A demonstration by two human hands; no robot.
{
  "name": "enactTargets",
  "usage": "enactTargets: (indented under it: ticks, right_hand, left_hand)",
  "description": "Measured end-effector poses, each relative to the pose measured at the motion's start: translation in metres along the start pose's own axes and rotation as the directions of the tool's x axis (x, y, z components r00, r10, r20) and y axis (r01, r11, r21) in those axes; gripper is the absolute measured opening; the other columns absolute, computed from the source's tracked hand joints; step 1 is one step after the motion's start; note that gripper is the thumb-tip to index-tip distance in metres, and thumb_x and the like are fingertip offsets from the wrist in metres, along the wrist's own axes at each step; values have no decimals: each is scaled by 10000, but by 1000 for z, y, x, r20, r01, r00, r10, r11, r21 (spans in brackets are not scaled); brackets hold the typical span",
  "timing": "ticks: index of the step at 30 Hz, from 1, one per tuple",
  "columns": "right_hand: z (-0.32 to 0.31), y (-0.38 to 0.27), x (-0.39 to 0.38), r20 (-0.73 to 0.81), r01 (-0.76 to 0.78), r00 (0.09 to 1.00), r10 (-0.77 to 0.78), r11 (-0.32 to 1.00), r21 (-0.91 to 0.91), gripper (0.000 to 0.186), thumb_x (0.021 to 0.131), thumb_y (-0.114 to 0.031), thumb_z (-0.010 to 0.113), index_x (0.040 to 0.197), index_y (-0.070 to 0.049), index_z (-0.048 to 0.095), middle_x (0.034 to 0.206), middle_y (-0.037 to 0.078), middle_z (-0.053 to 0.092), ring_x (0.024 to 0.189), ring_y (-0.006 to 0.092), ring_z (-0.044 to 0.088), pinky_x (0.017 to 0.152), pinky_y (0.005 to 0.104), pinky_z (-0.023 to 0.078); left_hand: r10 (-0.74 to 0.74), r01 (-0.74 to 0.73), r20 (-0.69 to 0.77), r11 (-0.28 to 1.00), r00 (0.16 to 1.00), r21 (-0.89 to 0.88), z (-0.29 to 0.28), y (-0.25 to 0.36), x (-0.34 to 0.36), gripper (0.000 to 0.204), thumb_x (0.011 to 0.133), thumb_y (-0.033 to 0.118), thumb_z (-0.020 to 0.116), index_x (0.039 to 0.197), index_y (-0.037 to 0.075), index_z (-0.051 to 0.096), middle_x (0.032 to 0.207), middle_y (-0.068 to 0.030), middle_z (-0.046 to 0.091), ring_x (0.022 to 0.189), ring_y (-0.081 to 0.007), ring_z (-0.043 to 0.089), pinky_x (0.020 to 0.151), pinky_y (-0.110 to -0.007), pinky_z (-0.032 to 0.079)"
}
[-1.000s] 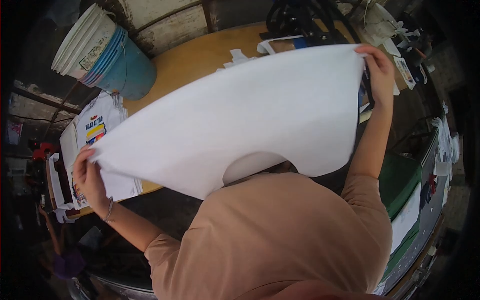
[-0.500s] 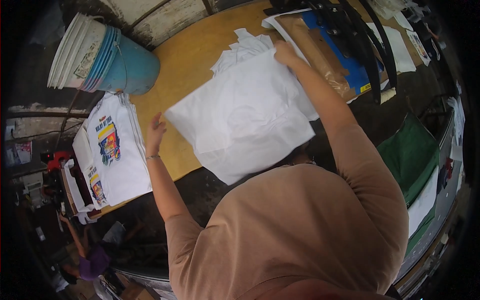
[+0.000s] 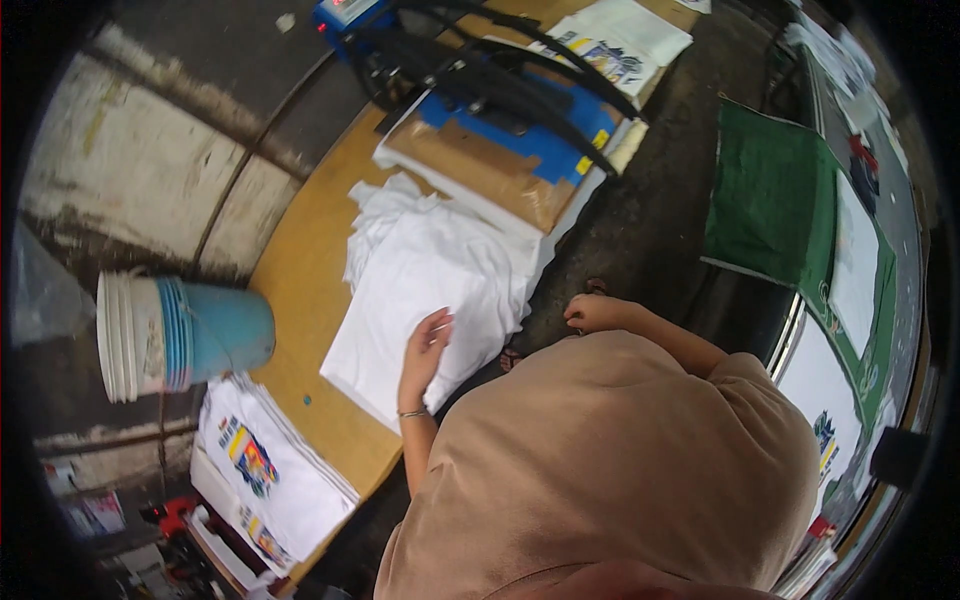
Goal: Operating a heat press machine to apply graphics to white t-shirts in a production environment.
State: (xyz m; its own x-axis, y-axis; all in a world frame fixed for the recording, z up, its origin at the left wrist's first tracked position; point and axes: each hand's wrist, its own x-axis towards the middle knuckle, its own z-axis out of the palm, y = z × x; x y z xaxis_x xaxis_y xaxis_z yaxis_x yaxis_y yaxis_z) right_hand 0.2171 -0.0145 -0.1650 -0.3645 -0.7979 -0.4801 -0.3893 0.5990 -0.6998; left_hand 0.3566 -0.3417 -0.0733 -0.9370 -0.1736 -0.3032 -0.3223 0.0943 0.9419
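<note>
A heap of white cloth garments [image 3: 385,325] lies on the yellow table, crumpled toward the far side and spread smoother near me. My left hand [image 3: 428,340] is over its near part, fingers stretched and nothing held; whether it touches the cloth I cannot tell. Close to my body, past the table's edge, is my right hand [image 3: 592,313]. Its fingers are curled and I see nothing in them. Just beyond the heap stands a heat press [image 3: 480,150] with black arms and a brown, blue-taped plate, touching or nearly touching the cloth.
Stacked buckets [image 3: 225,325], white and blue, lie sideways at the left. Below them is a pile of printed white shirts [image 3: 290,455]. More printed shirts [image 3: 625,40] lie beyond the press. At right, green cloth [image 3: 765,190] covers part of another table.
My right hand has let go of the white cloth and drawn back beside my body. The cloth lies on the heap. My left hand is now over it, and my view has turned right.
</note>
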Motion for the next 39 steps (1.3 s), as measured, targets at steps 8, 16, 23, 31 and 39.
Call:
enactTargets:
  ticks: [8, 16, 23, 31, 39]
  right_hand:
    - [-85, 80, -66, -353, -53, 933, 75, 996, 72, 328, 871, -270, 549, 1093, -33, 601, 1094, 146, 587, 1008, 303, 565, 875, 375, 449]
    - [-163, 190, -186, -441, -303, 848, 294, 952, 51, 328, 851, -265, 559, 1096, -52, 608, 1099, 150, 600, 1036, 327, 558, 877, 418, 453]
    - [-215, 327, -361, -787, -824, 363, 498, 566, -21, 375, 718, -276, 681, 1031, -74, 646, 1232, 158, 530, 1167, 353, 454, 987, 444, 369]
    - [-190, 435, -447, -934, -790, -1, 357, 572, 219, 675, 817, -305, 631, 1406, -253, 306, 1475, 132, 234, 1323, 368, 273, 1052, 471, 296]
    - [-207, 475, -461, -906, -811, 15, 424, 536, 237, 627, 834, -357, 599, 1384, -202, 341, 1422, 159, 316, 1278, 384, 322, 1053, 448, 305]
  left_hand:
    - [419, -472, 323, 876, 848, 103, 168, 169, 89, 281, 834, 79, 640, 1108, 27, 603, 1088, -85, 620, 978, -150, 579, 831, -280, 457]
    - [623, -491, 148, 426, 768, 760, 320, 232, 181, 474, 748, 143, 702, 1145, -46, 528, 1126, -185, 559, 1007, -345, 554, 865, -377, 450]
    - [257, 109, -218, 380, 942, 918, 358, 214, 238, 375, 750, 338, 658, 866, -18, 630, 815, -218, 637, 787, -352, 631, 685, -425, 510]
    - [146, 116, -209, 477, 967, 871, 339, 215, 253, 373, 706, 370, 611, 738, 1, 656, 609, -160, 624, 614, -301, 641, 620, -393, 512]
    - [10, 158, -208, 614, 978, 773, 338, 218, 250, 326, 643, 325, 631, 721, 10, 670, 638, -161, 639, 659, -306, 646, 659, -396, 518]
